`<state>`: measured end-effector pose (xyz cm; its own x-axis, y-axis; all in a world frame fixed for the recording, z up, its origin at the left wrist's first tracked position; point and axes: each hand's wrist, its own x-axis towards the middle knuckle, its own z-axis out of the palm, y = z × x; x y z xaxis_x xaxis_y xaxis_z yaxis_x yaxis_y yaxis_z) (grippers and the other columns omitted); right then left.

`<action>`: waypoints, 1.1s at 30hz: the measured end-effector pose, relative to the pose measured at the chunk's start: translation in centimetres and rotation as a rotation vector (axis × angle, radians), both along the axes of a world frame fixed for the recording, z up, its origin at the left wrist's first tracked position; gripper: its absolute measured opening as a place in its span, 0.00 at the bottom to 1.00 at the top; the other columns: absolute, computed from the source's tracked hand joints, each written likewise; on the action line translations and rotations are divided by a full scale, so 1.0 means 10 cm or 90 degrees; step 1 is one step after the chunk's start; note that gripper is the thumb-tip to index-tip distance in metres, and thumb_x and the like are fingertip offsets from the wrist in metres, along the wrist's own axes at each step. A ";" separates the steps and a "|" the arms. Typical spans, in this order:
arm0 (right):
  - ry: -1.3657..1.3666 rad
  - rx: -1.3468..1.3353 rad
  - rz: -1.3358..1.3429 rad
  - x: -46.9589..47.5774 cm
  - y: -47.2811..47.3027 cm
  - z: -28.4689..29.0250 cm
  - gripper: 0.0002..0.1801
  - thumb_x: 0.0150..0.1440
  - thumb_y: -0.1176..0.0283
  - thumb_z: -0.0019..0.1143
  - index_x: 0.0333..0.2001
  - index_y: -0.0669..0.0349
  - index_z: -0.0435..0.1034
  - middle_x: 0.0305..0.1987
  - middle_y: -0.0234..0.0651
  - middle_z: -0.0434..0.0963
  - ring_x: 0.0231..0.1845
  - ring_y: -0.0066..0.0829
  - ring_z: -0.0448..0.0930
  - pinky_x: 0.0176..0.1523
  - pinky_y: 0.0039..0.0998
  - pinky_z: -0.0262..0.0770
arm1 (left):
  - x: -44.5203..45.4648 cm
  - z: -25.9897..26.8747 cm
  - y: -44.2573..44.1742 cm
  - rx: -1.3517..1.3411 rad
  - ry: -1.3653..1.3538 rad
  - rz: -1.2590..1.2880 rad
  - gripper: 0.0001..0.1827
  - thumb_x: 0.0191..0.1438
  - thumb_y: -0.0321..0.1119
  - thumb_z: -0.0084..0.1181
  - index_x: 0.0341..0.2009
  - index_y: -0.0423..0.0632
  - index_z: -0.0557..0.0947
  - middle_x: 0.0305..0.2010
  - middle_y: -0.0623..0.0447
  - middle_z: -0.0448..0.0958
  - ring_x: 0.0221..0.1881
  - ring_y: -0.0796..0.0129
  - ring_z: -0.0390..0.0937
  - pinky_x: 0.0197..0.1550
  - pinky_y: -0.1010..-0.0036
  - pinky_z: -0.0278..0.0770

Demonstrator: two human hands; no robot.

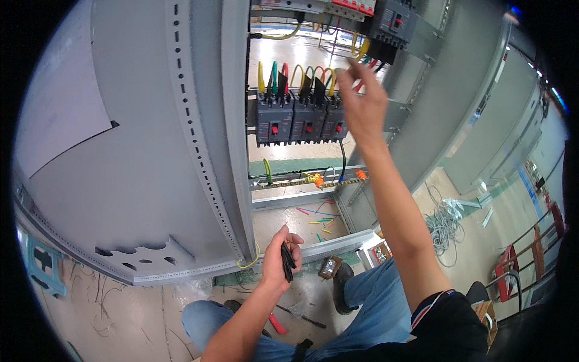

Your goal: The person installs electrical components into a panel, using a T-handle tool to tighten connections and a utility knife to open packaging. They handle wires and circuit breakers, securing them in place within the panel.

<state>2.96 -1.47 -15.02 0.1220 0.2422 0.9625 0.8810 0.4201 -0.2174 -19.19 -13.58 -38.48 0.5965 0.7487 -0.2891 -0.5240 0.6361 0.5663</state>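
Note:
Several thin black plastic strips (287, 262) lie in my left hand (274, 260), its fingers curled around them in front of the cabinet's lower frame. My right hand (365, 104) is raised to the top of the rightmost moulded-case circuit breaker (334, 118) and covers part of it. Its fingertips are by the yellow, green and red wires; whether they pinch anything is hidden. Beside that breaker sit a middle breaker (307, 120) and a left breaker (274, 120), all with red toggles. Black phase barriers (319, 92) stand between their upper terminals.
A larger breaker (394, 22) is mounted above right. The grey cabinet door (135, 190) stands at left. Below is a terminal busbar (289, 183) with orange insulators. Coloured sleeve offcuts (323, 221) lie in the cabinet base. A red-handled tool (277, 324) and coiled cable (441, 233) are on the floor.

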 end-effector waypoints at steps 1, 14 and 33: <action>-0.011 0.103 0.037 -0.05 -0.09 0.09 0.23 0.65 0.56 0.61 0.52 0.64 0.77 0.44 0.42 0.83 0.49 0.41 0.82 0.54 0.37 0.76 | -0.03 0.00 0.00 0.002 0.003 -0.004 0.27 0.66 0.60 0.50 0.35 0.45 0.79 0.18 0.57 0.68 0.15 0.70 0.64 0.17 0.74 0.57; -0.135 0.207 -0.004 -0.10 0.95 -0.07 0.19 0.63 0.59 0.62 0.50 0.61 0.78 0.58 0.45 0.79 0.65 0.52 0.73 0.68 0.48 0.63 | -0.11 0.02 -0.03 0.033 -0.008 0.001 0.27 0.66 0.60 0.50 0.36 0.46 0.79 0.18 0.57 0.68 0.16 0.70 0.65 0.19 0.72 0.58; -0.203 -0.447 0.419 -0.42 -0.81 -1.05 0.28 0.50 0.60 0.76 0.52 0.63 0.77 0.49 0.44 0.81 0.52 0.43 0.82 0.59 0.40 0.76 | -0.14 0.14 0.02 0.041 -0.043 0.103 0.30 0.67 0.60 0.48 0.59 0.47 0.75 0.20 0.57 0.71 0.15 0.72 0.64 0.18 0.75 0.58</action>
